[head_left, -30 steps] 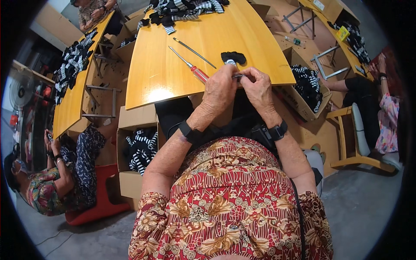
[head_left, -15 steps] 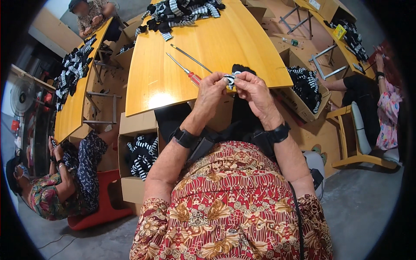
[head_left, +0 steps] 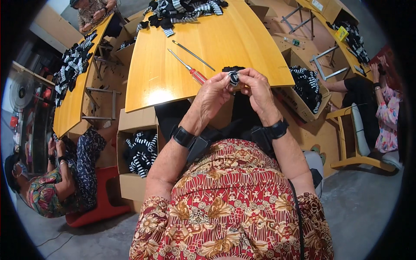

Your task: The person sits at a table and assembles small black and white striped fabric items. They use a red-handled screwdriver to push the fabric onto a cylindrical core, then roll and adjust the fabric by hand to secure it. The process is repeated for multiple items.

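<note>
Between my two hands, above the near edge of the yellow table (head_left: 203, 26), is a small black, white and grey striped knitted piece (head_left: 234, 78). Its opening faces up, bunched into a ring; whether it is a sock or a glove cannot be made out. My left hand (head_left: 211, 96) pinches the left side of the ring with thumb and fingertips. On the opposite side my right hand (head_left: 258, 92) pinches it likewise. A black part of the knit (head_left: 233, 69) shows beyond my fingertips. Left of my hands lie a red-handled screwdriver (head_left: 197, 75) and a thin metal rod (head_left: 193, 55).
A heap of striped knitwear (head_left: 184, 11) covers the table's far end. Cardboard boxes of similar pieces stand low left (head_left: 134, 116) and right (head_left: 291, 104). Co-workers sit at a left table (head_left: 69, 119) and a right one. A wooden chair (head_left: 346, 138) stands right.
Both hands have drawn slightly together and turned the knitted piece, so its ringed opening now shows upward. Less of its black part shows beyond my fingers.
</note>
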Available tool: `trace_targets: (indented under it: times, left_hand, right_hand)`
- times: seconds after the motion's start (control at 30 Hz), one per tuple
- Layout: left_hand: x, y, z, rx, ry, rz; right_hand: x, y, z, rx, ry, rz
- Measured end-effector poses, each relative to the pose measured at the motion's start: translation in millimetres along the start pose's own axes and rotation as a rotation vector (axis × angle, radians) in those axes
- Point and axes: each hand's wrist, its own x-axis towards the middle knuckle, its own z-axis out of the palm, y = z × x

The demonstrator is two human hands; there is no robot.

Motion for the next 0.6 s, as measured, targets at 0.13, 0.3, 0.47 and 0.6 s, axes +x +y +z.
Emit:
trace_targets:
  times: [0.13, 0.3, 0.47, 0.6]
  left_hand:
    - [-5.6, 3.0, -1.8, 0.225, 0.019, 0.063]
    - [-2.7, -0.7, 1.9, 0.332, 0.209, 0.150]
    - [0.3, -1.3, 1.0, 0.368, 0.304, 0.205]
    - [3.0, -7.0, 6.0, 0.271, 0.354, 0.243]
  right_hand:
    - [-2.6, 7.2, -0.6, -0.003, 0.005, -0.102]
    - [-5.4, 11.1, 8.6, 0.008, 0.018, -0.185]
    - [-2.1, 19.6, 4.4, 0.096, -0.075, -0.155]
    - [-2.2, 14.5, 4.7, 0.104, -0.076, -0.063]
